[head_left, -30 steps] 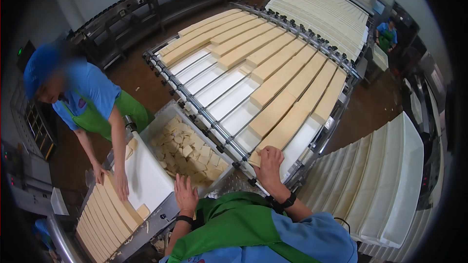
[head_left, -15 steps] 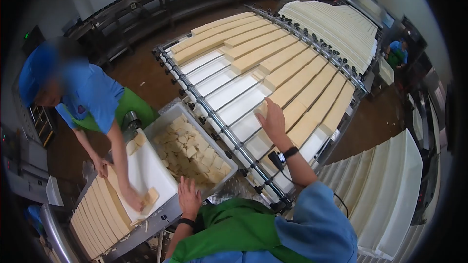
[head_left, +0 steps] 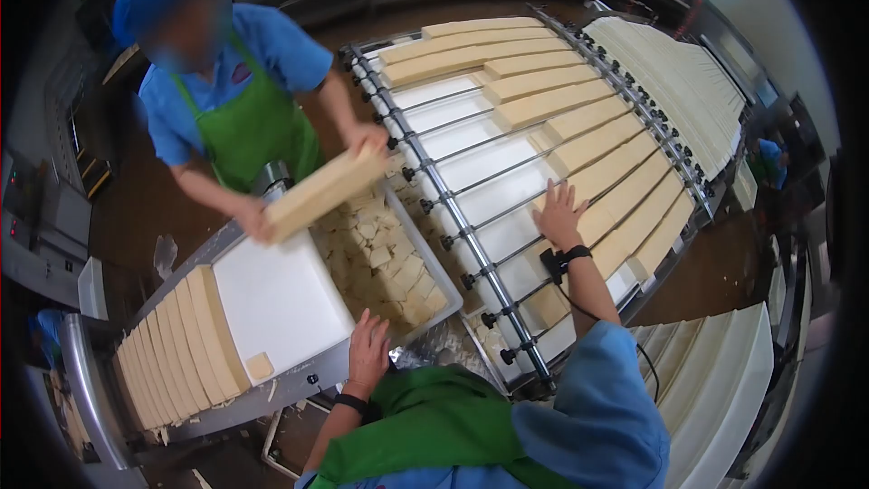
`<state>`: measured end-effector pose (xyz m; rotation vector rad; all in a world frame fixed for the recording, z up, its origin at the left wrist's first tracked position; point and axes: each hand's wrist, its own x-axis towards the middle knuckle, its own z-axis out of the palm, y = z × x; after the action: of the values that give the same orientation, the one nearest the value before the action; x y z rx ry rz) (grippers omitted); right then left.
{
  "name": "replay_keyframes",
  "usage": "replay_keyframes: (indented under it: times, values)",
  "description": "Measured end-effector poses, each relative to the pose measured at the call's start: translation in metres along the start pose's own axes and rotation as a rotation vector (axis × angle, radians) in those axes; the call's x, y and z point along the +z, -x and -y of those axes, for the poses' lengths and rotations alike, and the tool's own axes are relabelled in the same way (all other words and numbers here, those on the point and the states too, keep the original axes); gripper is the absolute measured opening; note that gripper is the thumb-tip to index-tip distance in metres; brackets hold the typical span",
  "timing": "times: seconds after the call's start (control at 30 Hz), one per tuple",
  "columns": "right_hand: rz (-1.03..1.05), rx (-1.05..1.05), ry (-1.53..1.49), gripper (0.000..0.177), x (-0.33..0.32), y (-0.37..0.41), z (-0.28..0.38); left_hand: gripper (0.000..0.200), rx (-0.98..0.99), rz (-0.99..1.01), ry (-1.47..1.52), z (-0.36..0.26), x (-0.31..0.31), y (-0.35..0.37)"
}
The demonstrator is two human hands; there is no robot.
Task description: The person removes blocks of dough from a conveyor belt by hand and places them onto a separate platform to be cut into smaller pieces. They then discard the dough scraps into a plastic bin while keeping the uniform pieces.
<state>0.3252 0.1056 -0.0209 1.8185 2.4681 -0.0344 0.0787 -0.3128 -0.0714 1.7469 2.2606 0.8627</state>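
Observation:
My right hand (head_left: 560, 215), fingers spread, rests at the near end of a long pale-yellow block (head_left: 605, 167) on the barred table (head_left: 412, 140). No piece shows in it. My left hand (head_left: 367, 351) has its fingers apart and holds nothing; it is by the lower right corner of the white board (head_left: 281, 299), near the bin's front end. Pale offcuts (head_left: 385, 254) fill much of the grey bin (head_left: 418, 237) between the board and the barred table. One small piece (head_left: 260, 365) lies at the board's lower edge.
Across the bin, a co-worker (head_left: 235, 100) in a green apron holds a long block (head_left: 326, 192) in both hands over the board and bin. Long slabs (head_left: 172, 344) stand side by side at the lower left. White trays (head_left: 715, 380) are stacked at the right.
The co-worker has straightened up and now holds a long block in the air. My right hand no longer shows the small piece it held; its fingers have spread. The view has shifted.

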Motion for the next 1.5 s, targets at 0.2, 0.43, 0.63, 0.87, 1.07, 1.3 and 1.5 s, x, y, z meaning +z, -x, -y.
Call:
replay_keyframes:
  times: [0.2, 0.43, 0.63, 0.87, 1.07, 1.3, 1.5]
  values:
    - [-0.213, -0.065, -0.002, 0.082, -0.036, 0.026, 0.030, 0.035, -0.390, -0.520, -0.039, 0.039, -0.076, 0.060]
    - [-0.174, -0.887, -0.721, 0.040, -0.025, 0.134, 0.295, 0.078, -1.348, -0.876, -0.270, 0.124, -0.098, 0.156]
    - [0.159, -1.431, -0.835, 0.045, 0.016, 0.201, 0.549, 0.080, -1.276, -0.869, -0.047, 0.144, -0.123, 0.144]
    - [0.093, -1.394, -0.332, 0.057, 0.046, 0.203, 0.703, 0.080, -1.309, -0.754, 0.032, 0.153, -0.148, 0.139]
    - [0.048, -1.285, -0.188, 0.052, 0.052, 0.207, 0.726, 0.081, -1.340, -0.701, 0.031, 0.151, -0.149, 0.126]
    - [-0.177, -1.198, -0.347, 0.052, 0.056, 0.171, 0.636, 0.080, -1.214, -0.543, -0.008, 0.157, -0.151, 0.116]
    - [0.220, -0.602, -0.601, 0.060, 0.036, 0.146, 0.501, 0.095, -0.836, -0.275, -0.104, 0.193, -0.151, 0.115]
